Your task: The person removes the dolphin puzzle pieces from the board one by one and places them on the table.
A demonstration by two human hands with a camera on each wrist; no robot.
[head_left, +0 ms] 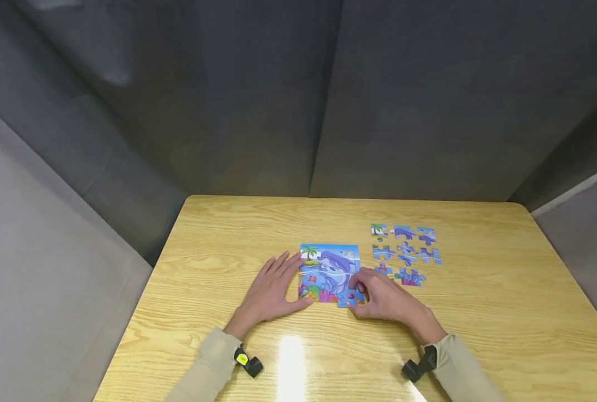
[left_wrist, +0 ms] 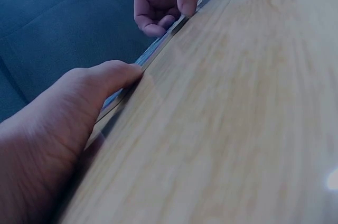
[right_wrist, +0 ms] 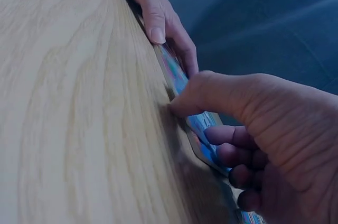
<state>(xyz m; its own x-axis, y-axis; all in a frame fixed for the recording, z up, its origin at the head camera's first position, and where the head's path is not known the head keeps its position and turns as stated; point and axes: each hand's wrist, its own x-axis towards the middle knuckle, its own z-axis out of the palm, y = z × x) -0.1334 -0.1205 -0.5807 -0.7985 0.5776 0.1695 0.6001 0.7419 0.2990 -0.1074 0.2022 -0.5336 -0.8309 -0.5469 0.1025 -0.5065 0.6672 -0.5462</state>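
A dolphin picture board (head_left: 328, 271) lies flat on the wooden table. My left hand (head_left: 273, 287) rests at its left side, fingers spread, fingertips at the left edge and thumb (left_wrist: 119, 73) at the lower edge. At the board's lower right corner my right hand (head_left: 386, 296) pinches a blue jigsaw piece (head_left: 346, 301) between thumb and curled fingers. This piece juts slightly past the board's lower edge. In the right wrist view the thumb (right_wrist: 193, 97) is low by the board's edge, with the fingers (right_wrist: 237, 147) bent over the picture; the piece's grip is partly hidden.
Several loose jigsaw pieces (head_left: 406, 252) lie in rough rows to the right of the board, face up, just beyond my right hand. Dark curtains (head_left: 258, 111) hang behind the table (head_left: 228, 223). Light glares off the tabletop near its front.
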